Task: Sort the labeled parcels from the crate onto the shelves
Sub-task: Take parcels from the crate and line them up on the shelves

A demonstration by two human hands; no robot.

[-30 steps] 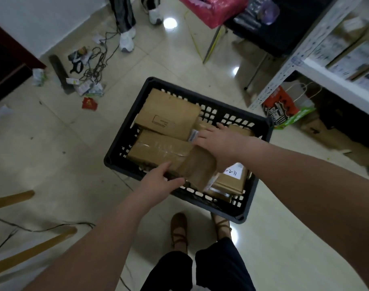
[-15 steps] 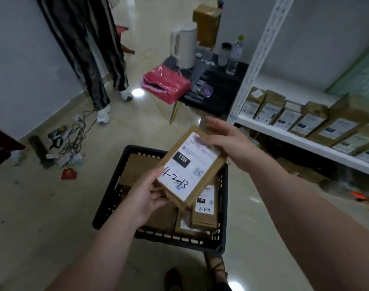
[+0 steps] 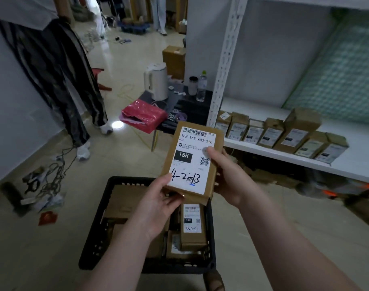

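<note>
Left fingers (image 3: 169, 181) pinch the lower left corner of a flat brown cardboard parcel with a white shipping label (image 3: 193, 160), thumb on the label face. Right fingers (image 3: 211, 151) wrap the parcel's right edge, thumb tip pressed on the label near the QR code. Both the left hand (image 3: 158, 206) and the right hand (image 3: 229, 177) are closed on the parcel, holding it upright, label toward the camera, in the air above the crate.

Label print reads 15H-159-A03-210; handwriting reads 4-2-13, one digit overwritten.

Below the hands, a black slotted plastic crate (image 3: 95, 244) sits on the pale tiled floor (image 3: 43, 248), with more brown parcels inside; one labeled parcel in the crate (image 3: 193, 225) shows 4-2-11.

To the right, a white metal shelf (image 3: 357, 156) carries a row of brown labeled boxes (image 3: 280, 133), standing side by side.

Behind the parcel: a pink plastic package (image 3: 143, 117), a white electric kettle (image 3: 156, 82). Tangled cables (image 3: 53, 175) lie on the floor at left.
</note>
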